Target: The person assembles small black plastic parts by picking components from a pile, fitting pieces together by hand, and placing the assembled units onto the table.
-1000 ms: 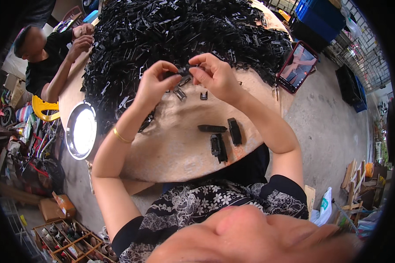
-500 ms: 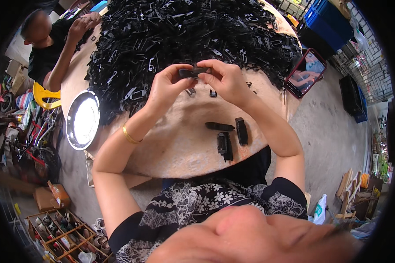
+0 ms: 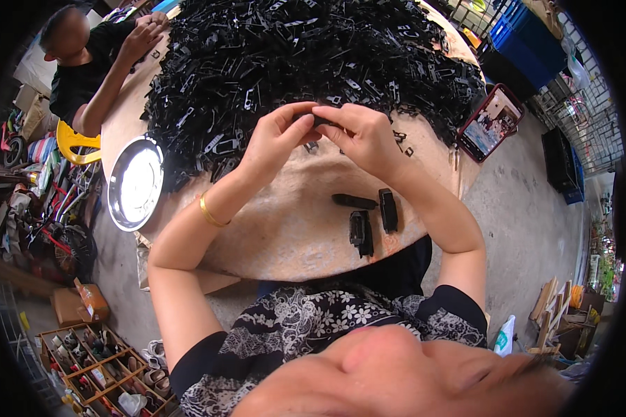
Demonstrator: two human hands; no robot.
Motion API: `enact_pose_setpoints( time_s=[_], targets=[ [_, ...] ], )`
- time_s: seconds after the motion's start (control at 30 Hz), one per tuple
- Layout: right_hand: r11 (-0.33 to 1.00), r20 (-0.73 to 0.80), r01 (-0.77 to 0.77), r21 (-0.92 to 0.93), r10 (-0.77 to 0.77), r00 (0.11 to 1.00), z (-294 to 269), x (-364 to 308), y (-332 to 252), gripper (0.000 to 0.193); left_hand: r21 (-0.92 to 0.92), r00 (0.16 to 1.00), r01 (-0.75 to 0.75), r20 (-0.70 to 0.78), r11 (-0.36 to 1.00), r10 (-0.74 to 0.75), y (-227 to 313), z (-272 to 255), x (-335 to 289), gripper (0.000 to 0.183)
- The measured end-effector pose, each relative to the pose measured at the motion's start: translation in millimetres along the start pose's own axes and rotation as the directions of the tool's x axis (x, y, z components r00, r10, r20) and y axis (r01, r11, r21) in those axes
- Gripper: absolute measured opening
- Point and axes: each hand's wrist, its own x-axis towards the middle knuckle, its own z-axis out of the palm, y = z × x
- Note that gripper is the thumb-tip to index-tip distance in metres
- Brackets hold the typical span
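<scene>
Both my hands meet over the near edge of a large heap of small black plastic parts. Between the fingertips they hold a small black plastic part, mostly hidden by the fingers. My left hand pinches it from the left, thumb and forefinger together. From the right, my right hand grips it with thumb and fingers. Nearer me on the round table lie several assembled black pieces: a long one, an upright narrow one and a thicker cluster.
A shiny metal dish rests at the table's left edge. On the right edge a phone leans with its screen lit. Across at the left sits another person with hands at the heap. A divided wooden shoe rack stands on the floor.
My fingers have closed further around the black part, hiding more of it, and my hands have drawn nearer each other. The phone's screen picture has changed.
</scene>
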Motion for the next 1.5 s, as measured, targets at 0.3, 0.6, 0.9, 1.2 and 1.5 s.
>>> enact_pose_setpoints(
  time_s=[0.3,0.6,0.9,1.2,1.5],
  targets=[
    [0.899,-0.063,0.264,-0.348,-0.304,0.951,-4,9,-5,0.029,-0.191,0.998,0.019,0.069,0.982,-0.005,0,-6,-1,0.041],
    [0.994,0.059,0.104,-0.047,-0.101,0.993,11,6,15,0.017,-0.238,0.942,-0.144,-0.331,0.960,0.059,28,-38,15,0.027],
    [0.959,0.052,0.155,-0.238,-0.147,0.988,13,17,24,0.020,-0.213,0.929,-0.167,-0.360,0.963,0.081,24,-41,20,0.026],
    [0.861,0.170,0.326,-0.389,-0.281,0.945,13,54,33,0.028,-0.176,0.905,-0.210,-0.406,0.962,0.124,20,-50,24,0.024],
    [0.796,0.079,0.082,-0.600,-0.043,0.996,43,112,79,0.029,-0.155,0.879,-0.181,-0.468,0.971,0.089,9,-38,27,0.024]
  ],
)
